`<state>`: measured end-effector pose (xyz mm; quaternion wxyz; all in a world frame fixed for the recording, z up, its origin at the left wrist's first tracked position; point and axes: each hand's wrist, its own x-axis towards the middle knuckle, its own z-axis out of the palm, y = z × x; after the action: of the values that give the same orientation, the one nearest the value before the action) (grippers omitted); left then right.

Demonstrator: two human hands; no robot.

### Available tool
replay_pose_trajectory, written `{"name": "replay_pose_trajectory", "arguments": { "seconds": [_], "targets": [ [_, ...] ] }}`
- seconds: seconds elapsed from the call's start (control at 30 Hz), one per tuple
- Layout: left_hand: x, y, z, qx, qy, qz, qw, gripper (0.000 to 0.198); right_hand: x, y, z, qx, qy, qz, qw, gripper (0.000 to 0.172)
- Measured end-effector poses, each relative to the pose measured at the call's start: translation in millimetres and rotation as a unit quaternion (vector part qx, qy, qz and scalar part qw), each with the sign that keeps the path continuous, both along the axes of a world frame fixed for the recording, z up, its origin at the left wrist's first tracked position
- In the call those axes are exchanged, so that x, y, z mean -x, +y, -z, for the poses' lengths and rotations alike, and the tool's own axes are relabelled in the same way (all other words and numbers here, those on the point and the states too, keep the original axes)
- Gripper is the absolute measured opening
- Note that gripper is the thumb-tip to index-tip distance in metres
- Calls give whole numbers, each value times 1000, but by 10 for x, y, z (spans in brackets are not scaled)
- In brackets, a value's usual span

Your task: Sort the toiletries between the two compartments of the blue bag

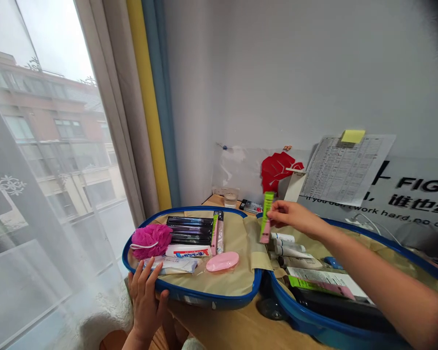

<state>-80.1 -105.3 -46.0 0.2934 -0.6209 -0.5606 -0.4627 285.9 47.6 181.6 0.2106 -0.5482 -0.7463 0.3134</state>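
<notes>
An open blue suitcase lies with its two beige-lined halves side by side. My right hand pinches a slim green-and-pink package, held upright over the hinge side. At the near left rim rests my left hand, fingers spread, by a white soft packet. The left half also holds a magenta bath puff, several dark slim packs, a toothpaste tube, a pink oval case and another green-and-pink pack.
In the right half lie several white tubes, a blue item, and a white, green and pink box. A dark computer mouse is on the wooden table. Behind stand a clear container and a small black box. Curtains hang left.
</notes>
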Motion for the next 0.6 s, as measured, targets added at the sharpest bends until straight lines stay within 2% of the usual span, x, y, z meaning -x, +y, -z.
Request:
{"name": "replay_pose_trajectory", "arguments": {
  "seconds": [0.17,0.27,0.4,0.6],
  "targets": [
    [-5,52,23,-30,5,-8,1000,53,737,125,165,48,-26,-9,998,23],
    [-15,57,13,-49,11,-3,999,53,1049,210,310,70,-73,-18,995,28],
    [-19,54,-8,-50,18,4,999,53,1274,290,459,84,-145,-31,985,30],
    [-1,60,-3,-52,14,8,999,54,1386,292,634,83,-215,-47,972,32]
  ]
}}
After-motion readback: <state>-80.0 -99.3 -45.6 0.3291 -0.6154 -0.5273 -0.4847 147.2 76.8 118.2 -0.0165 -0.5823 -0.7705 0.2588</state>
